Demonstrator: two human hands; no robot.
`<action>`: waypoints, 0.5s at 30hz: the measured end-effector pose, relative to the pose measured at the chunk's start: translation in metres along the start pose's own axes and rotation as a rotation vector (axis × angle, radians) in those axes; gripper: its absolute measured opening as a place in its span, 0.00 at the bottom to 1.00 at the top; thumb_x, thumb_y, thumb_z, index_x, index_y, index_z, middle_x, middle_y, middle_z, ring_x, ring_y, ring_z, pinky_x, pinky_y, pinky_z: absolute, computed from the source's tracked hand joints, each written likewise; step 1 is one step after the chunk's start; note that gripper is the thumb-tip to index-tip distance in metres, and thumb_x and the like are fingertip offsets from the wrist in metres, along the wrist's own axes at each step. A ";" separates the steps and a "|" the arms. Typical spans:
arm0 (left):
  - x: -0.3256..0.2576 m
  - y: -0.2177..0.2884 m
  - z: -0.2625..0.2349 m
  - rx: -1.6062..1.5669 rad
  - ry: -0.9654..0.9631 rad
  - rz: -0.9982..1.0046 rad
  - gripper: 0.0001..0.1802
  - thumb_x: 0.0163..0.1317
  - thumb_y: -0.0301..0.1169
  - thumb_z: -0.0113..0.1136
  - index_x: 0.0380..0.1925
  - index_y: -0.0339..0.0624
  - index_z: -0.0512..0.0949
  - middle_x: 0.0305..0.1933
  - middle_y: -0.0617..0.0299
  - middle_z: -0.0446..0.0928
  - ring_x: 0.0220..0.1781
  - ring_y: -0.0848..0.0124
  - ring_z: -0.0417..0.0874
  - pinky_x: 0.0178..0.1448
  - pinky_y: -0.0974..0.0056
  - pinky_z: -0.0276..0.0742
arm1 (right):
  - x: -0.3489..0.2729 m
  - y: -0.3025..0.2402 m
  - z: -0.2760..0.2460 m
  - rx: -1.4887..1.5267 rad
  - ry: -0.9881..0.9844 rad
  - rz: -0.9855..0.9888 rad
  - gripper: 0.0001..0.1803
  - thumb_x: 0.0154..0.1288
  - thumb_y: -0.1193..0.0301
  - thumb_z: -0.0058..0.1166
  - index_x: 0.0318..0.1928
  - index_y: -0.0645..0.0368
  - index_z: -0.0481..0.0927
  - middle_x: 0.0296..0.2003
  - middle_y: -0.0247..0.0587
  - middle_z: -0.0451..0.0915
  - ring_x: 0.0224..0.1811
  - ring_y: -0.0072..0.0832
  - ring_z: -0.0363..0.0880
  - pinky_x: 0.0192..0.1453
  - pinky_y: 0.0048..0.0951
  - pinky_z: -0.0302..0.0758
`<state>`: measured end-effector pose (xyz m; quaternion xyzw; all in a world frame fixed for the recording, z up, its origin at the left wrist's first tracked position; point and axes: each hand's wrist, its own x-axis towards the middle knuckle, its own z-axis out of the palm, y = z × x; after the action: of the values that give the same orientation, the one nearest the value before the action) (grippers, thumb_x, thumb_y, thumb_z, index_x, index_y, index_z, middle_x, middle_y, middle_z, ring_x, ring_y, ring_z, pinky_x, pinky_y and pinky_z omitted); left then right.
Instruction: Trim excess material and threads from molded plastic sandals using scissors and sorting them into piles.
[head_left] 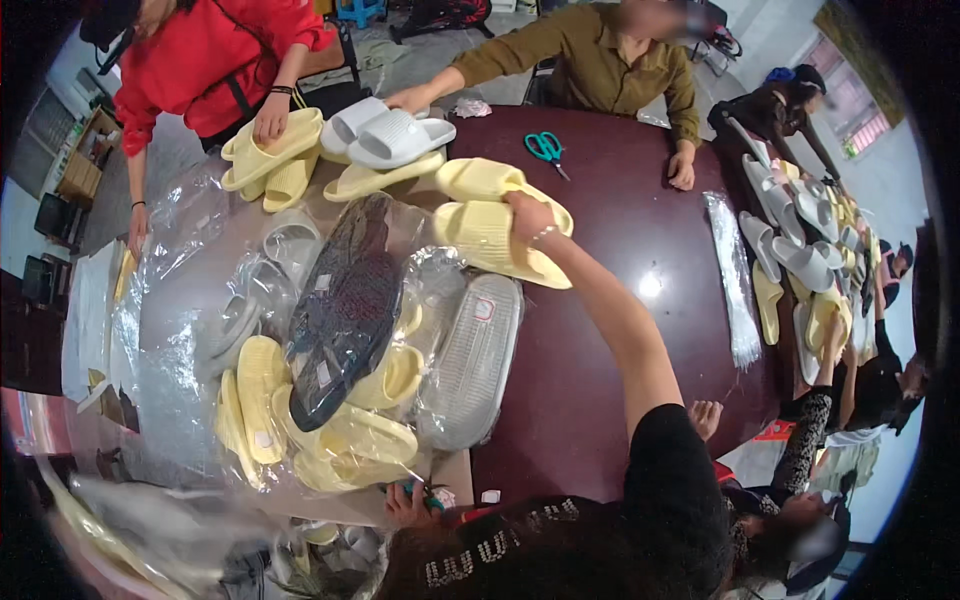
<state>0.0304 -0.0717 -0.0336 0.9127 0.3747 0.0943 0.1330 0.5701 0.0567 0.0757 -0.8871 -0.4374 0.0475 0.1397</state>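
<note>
My right hand (530,216), at the end of an outstretched arm, is closed on a pair of pale yellow slippers (478,232) over the middle of the table. Low at the table's near edge, my left hand (405,506) has its fingers curled round teal-handled scissors (436,497), mostly hidden. Beside it lie small paper labels (443,496). Just left of my right arm are bagged grey slippers (472,360), bagged dark slippers (345,310) and bagged yellow slippers (360,446).
Opposite, one person's hand (410,97) touches grey slippers (385,130); another in red holds yellow slippers (275,150). Other teal scissors (545,148) and a bundle of clear strips (733,280) lie on the dark red table (600,370). More slippers (800,262) line the right side.
</note>
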 end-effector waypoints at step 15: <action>-0.012 -0.026 -0.004 -0.164 -0.023 0.168 0.37 0.34 0.32 0.55 0.53 0.47 0.63 0.51 0.45 0.62 0.54 0.47 0.62 0.54 0.47 0.58 | -0.284 0.059 -0.055 0.295 0.272 0.599 0.15 0.50 0.75 0.44 0.42 0.59 0.69 0.37 0.53 0.73 0.39 0.46 0.72 0.43 0.41 0.68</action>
<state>0.0039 -0.0615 -0.0390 0.9281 0.2861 0.1250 0.2030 0.4529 -0.2132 0.1006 -0.9444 -0.1240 0.0305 0.3031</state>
